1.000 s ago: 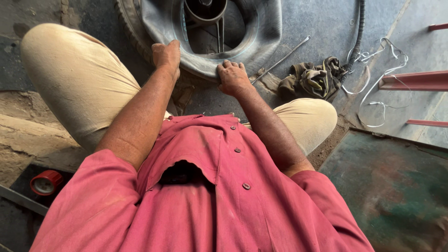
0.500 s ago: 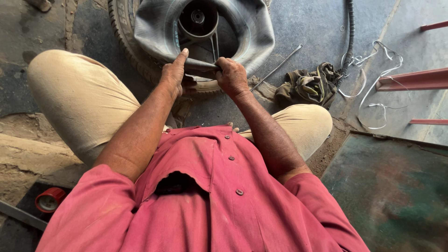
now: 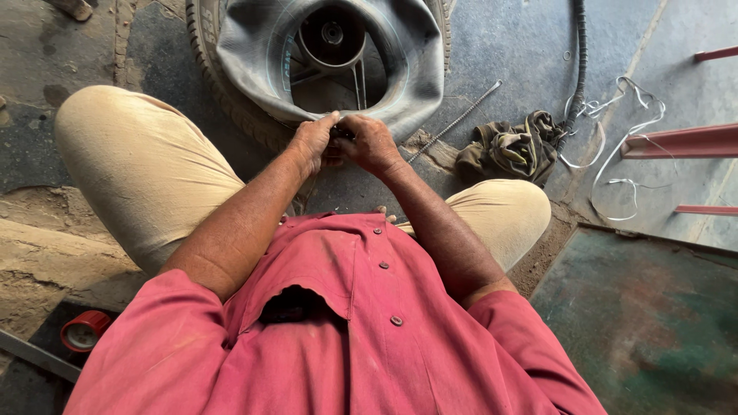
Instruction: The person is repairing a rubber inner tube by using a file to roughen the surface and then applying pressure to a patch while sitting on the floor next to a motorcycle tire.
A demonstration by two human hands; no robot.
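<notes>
Both hands, left hand (image 3: 311, 142) and right hand (image 3: 370, 144), fingers clamped on inner tube (image 3: 419, 61) near edge at tyre (image 3: 231, 104); next needs steady pull.

place: roadside-type tyre repair workshop, work done at ground level
floor (image 3: 500, 46): rough stained concrete, cracked, dirt and sand patches along left edge
main evidence: wheel with treaded tyre (image 3: 223, 92) lying flat on floor, grey inner tube (image 3: 415, 54) pulled out over it, hub and spokes visible in the centre
tools/clutter: thin metal rod (image 3: 457, 121), dirty rag (image 3: 511, 150), black hose (image 3: 578, 61), loose white wire (image 3: 615, 146) all lying on floor
other: red metal frame bars (image 3: 680, 142) at right, worn green metal sheet (image 3: 646, 323), small red can (image 3: 84, 330) at lower left
worker: squatting on the floor, dusty clothes
</notes>
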